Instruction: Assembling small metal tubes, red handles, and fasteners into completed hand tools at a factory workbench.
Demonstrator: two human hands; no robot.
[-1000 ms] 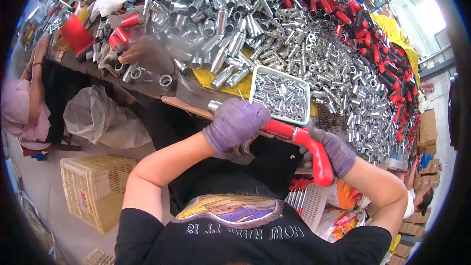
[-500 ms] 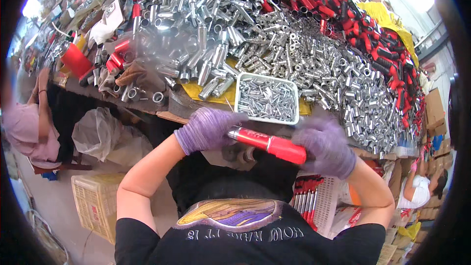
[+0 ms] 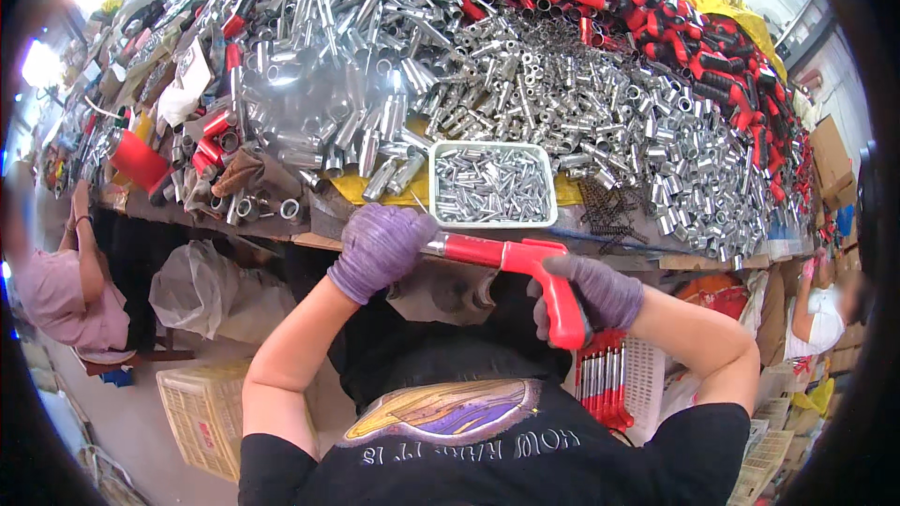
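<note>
Held level in front of my chest is a red pistol-grip tool (image 3: 474,251) with a silver front end and a dark edge along its handle. My left hand (image 3: 384,242), in a purple knitted glove, is closed round the silver end and hides most of it. Against the handle (image 3: 560,303), my gloved right hand (image 3: 600,292) has its fingers wrapped round the grip. Just beyond the tool, at the bench edge, stands a white tray (image 3: 433,189) full of small silver pointed metal pieces.
Heaps of silver tubes (image 3: 375,117), small fittings (image 3: 516,84), short sleeves (image 3: 698,173) and red-and-black handles (image 3: 712,66) cover the bench. Dark springs (image 3: 614,211) lie right of the tray. Below are a cream crate (image 3: 202,422) and several red-and-silver tools (image 3: 603,379). One person (image 3: 80,305) sits at left, another (image 3: 814,319) at right.
The tool has turned in my hands, so its handle now points down toward me. My right hand has shifted from the rear of the body onto the handle.
</note>
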